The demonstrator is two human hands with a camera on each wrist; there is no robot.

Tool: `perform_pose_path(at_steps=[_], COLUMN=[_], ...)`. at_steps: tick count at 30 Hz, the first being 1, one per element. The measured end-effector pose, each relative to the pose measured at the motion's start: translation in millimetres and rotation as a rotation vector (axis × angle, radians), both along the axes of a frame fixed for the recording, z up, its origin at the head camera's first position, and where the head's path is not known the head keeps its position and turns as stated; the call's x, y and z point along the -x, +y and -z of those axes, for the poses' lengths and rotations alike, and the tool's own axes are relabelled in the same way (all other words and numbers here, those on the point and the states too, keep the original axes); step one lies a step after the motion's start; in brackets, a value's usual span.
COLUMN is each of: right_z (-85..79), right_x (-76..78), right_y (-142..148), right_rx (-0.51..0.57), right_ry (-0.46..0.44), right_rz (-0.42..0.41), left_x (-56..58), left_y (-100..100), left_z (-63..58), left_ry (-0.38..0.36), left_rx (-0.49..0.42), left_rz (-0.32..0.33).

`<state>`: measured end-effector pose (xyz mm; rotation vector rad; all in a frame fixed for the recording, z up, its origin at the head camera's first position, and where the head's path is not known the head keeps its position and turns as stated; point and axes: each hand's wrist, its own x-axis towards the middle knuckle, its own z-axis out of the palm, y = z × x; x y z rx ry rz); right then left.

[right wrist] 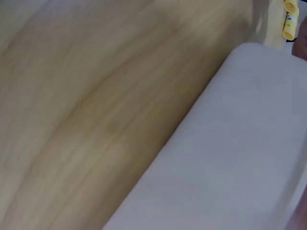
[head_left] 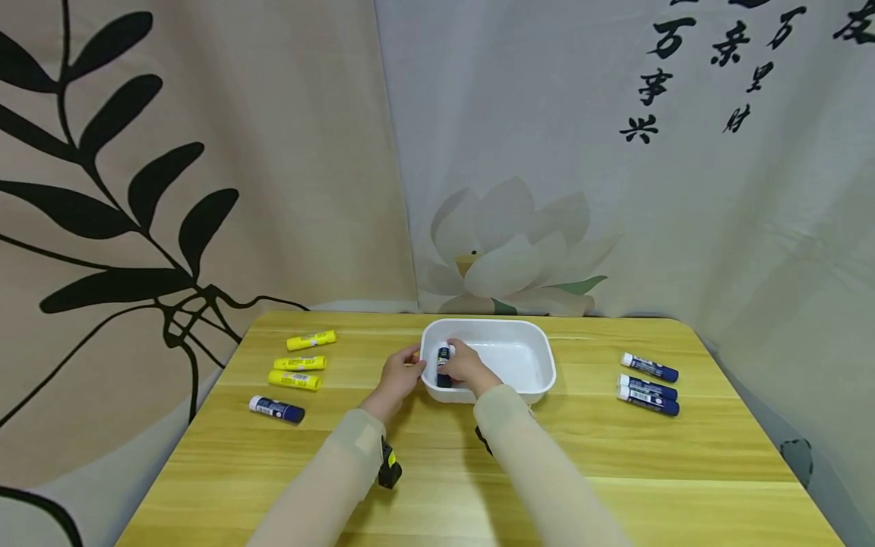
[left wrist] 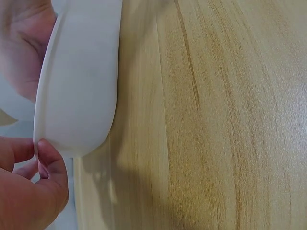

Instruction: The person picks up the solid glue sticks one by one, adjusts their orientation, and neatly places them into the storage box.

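My left hand [head_left: 402, 372] is at the left end of a white plastic basin [head_left: 547, 372]. In the left wrist view its thumb and finger pinch the basin's rim [left wrist: 36, 120]. The right hand [head_left: 468, 365] reaches over the front wall into the basin. It grips a dark blue glue stick [head_left: 444, 377] with a white cap, which lies lengthwise along the left inner end. Part of that stick is hidden behind the fingers. From the right wrist camera, mainly the basin's outer wall [right wrist: 230, 143] shows.
Three yellow glue sticks [head_left: 299, 363] lie at the table's left, with a dark blue glue stick [head_left: 276, 409] in front of them. Three more blue glue sticks [head_left: 648, 386] lie at the right. A printed curtain [head_left: 307, 152] hangs behind the wooden table [head_left: 683, 471].
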<state>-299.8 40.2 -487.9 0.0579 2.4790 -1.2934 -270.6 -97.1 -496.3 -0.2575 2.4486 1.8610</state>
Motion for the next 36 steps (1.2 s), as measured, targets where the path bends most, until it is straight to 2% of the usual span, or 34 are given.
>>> perform_pose_path(at_steps=[12,15,21,25,32,36], right_z=[-6.2,-7.8,-15.4,-25.2,-38.4,-40.9], right_x=[-7.7,-6.3,-0.7,-3.1,-23.3,-36.0], right_y=[-4,2,26,49,96,125], right_rx=[0.046,0.017,-0.078,-0.128,-0.09,-0.124], right_ry=[-0.018,0.031,0.195,0.359,0.547,0.641], right_rz=[-0.01,-0.016,-0.096,-0.156,-0.219,-0.287], left_x=[0.5,0.5,0.7,0.6,-1.0,-0.9], left_y=[3,3,5,5,2,2], left_z=[3.1,3.2,3.8,3.1,-0.2,-0.1], left_ry=[0.013,0.012,0.012,0.0,-0.013,-0.012], left_rx=[0.008,0.004,-0.007,-0.011,-0.01,-0.018], left_rz=[-0.002,-0.006,-0.011,-0.011,-0.018,-0.019])
